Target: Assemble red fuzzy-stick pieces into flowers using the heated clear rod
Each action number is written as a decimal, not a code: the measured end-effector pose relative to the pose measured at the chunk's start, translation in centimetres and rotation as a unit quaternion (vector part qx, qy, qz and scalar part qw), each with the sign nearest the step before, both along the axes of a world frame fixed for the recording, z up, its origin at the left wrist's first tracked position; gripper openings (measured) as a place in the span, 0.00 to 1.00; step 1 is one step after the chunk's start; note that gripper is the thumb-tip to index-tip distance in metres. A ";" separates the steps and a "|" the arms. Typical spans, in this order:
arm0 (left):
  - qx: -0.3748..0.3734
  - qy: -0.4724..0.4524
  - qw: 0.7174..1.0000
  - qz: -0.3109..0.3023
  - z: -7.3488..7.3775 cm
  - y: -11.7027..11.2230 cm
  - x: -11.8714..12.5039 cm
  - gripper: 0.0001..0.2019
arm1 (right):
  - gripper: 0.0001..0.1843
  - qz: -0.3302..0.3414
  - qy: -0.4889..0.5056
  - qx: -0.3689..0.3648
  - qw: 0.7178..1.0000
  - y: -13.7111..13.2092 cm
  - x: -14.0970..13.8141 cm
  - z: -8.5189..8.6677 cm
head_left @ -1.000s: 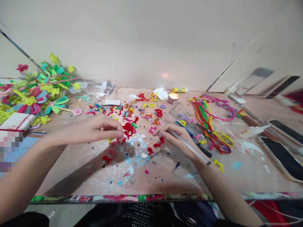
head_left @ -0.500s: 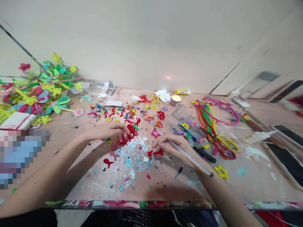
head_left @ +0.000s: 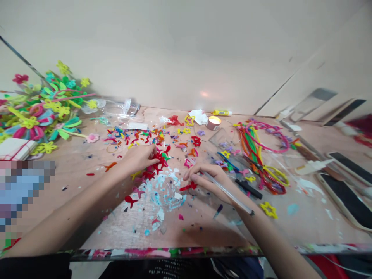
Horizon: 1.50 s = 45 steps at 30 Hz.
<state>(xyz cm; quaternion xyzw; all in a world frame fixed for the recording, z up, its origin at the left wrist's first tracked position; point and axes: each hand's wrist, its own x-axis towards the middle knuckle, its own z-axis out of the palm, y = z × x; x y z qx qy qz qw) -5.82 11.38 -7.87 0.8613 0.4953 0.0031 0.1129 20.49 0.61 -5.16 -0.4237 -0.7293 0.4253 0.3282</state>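
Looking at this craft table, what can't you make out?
In the head view:
- What lies beneath the left hand: its fingers cover part of the red pieces.
- The pixelated patch: blurred out at lower left.
- The red object: blurred and cut off by the right edge.
- The tiny dark specks: too small to identify.

Soft, even, bright light fills the scene, and a small glare spot [head_left: 204,94] glows on the pale wall [head_left: 174,50] above the lit candle [head_left: 213,123], whose flame is blown out to white. Faint, diffuse shadows fall on the desk [head_left: 122,228] under the right hand [head_left: 206,179] and forearms. Wide-angle distortion bends the desk's front edge, a red shape [head_left: 363,130] at the far right smears into blur, and a pixelated patch [head_left: 21,193] covers the left edge.
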 end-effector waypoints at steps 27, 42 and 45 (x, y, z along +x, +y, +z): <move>0.049 -0.180 0.982 -0.005 0.8 0.0 -1.3 0.10 | 0.14 -0.071 0.098 -0.031 0.992 0.6 -0.3 -1.1; -0.047 -0.051 0.997 -0.020 -0.1 -0.4 -1.2 0.22 | 0.14 -0.088 0.064 -0.019 0.994 0.6 0.0 -1.3; -0.048 -0.026 0.998 -0.027 0.0 -0.5 -0.9 0.23 | 0.13 -0.093 0.061 -0.032 0.993 0.5 0.1 -1.2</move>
